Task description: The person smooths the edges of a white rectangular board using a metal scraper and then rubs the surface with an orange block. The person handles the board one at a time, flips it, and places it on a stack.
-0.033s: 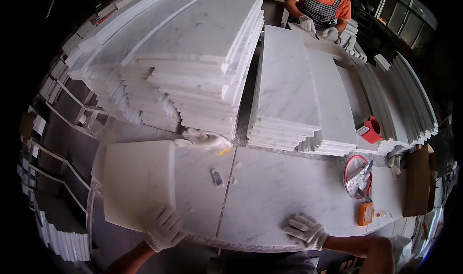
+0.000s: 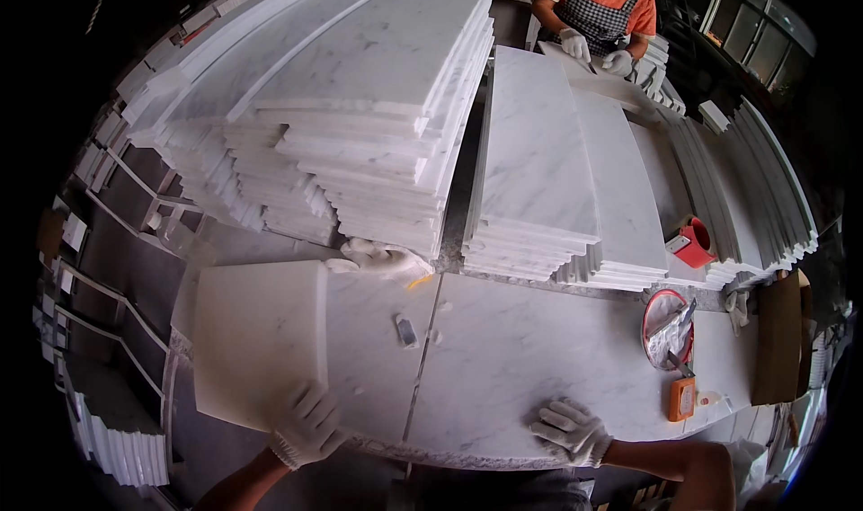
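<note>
My left hand (image 2: 307, 426), in a white knit glove, lies at the near right corner of a plain white stone slab (image 2: 261, 331) on the worktable. Its fingers are stretched out over the slab's edge, not wrapped round it. Farther right, my right hand (image 2: 571, 433), gloved alike, rests with fingers extended on the marble tabletop (image 2: 512, 358) by its front edge and holds nothing. Between the hands and the stacks lies a small grey block (image 2: 406, 331). Toward the right sit a red-rimmed bowl (image 2: 667, 329) of white paste with scrapers and an orange box-like thing (image 2: 681, 399).
Tall stacks of marble slabs (image 2: 360, 53) rise at the back left, lower stacks (image 2: 539, 151) at the centre and right. A crumpled glove (image 2: 382, 259), a red tape roll (image 2: 692, 243) and a cardboard box (image 2: 780, 340) lie around. A co-worker (image 2: 598, 17) holds a blade-like tool beyond.
</note>
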Demonstrator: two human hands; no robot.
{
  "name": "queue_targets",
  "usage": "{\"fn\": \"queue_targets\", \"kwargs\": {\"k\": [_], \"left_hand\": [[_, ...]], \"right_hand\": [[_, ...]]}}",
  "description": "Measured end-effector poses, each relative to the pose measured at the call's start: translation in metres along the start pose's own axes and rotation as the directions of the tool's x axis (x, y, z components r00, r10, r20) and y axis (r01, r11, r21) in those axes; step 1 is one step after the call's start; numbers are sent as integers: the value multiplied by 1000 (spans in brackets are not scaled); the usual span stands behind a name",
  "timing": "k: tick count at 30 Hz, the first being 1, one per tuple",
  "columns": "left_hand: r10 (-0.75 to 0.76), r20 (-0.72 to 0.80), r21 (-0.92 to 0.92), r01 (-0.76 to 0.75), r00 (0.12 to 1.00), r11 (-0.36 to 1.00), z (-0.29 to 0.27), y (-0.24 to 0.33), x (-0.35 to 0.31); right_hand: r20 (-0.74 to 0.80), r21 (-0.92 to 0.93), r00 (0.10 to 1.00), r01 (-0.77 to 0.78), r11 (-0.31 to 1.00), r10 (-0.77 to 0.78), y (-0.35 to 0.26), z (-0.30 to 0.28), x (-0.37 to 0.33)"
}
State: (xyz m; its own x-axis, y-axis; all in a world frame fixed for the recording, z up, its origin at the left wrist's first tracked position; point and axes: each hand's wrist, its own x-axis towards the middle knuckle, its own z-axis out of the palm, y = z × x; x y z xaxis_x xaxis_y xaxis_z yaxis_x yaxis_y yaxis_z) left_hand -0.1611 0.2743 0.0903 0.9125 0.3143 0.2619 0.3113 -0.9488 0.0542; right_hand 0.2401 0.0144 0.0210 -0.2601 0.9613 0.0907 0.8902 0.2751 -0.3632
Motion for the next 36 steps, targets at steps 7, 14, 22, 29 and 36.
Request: {"fn": "queue_targets", "kwargs": {"k": [7, 14, 22, 29, 36], "left_hand": [[-51, 66, -35, 53, 997, 998, -4, 1, 3], [-59, 78, 21, 58, 995, 998, -1, 0, 1], [-76, 114, 71, 68, 991, 995, 9, -2, -6], [-109, 165, 72, 98, 980, 992, 6, 1, -4], [-149, 228, 64, 138, 962, 988, 7, 1, 7]], "right_hand": [[-3, -26, 1000, -10, 1000, 9, -1, -2, -1], [41, 19, 999, -21, 1000, 20, 5, -1, -3], [-74, 95, 997, 16, 995, -9, -3, -32, 25], [-24, 156, 997, 79, 985, -76, 2, -55, 46], [-172, 215, 985, 2, 977, 36, 13, 0, 7]]}}
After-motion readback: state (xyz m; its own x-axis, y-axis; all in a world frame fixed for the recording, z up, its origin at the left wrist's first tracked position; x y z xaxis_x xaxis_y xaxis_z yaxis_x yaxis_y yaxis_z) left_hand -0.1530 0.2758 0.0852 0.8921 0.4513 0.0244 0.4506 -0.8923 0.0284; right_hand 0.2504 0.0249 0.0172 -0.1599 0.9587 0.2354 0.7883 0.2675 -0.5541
